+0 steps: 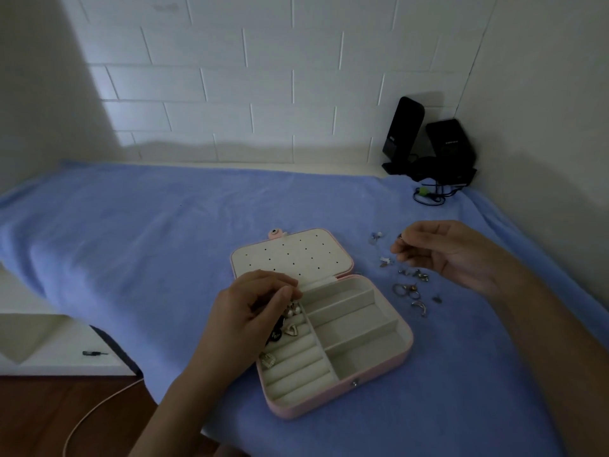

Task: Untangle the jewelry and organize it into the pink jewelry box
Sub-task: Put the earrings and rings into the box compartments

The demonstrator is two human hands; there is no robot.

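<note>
The pink jewelry box [407, 349] lies open on the blue towel, its perforated lid [290, 255] folded back. Pearl earrings [294, 311], a heart-shaped piece [291, 330] and a sparkly piece [267, 359] sit in the ring rolls on the left side. My left hand [245, 316] hovers over those rolls with fingers curled, pinching something small that I cannot make out. My right hand [441, 250] is raised to the right of the box and pinches a small dark jewelry piece [400, 236]. Loose rings and earrings [410, 288] lie scattered on the towel below it.
The blue towel [164, 232] covers the table up to a white tiled wall. Two black speakers [428, 143] with cables stand in the back right corner. A white cable [95, 413] runs across the wooden floor at the lower left.
</note>
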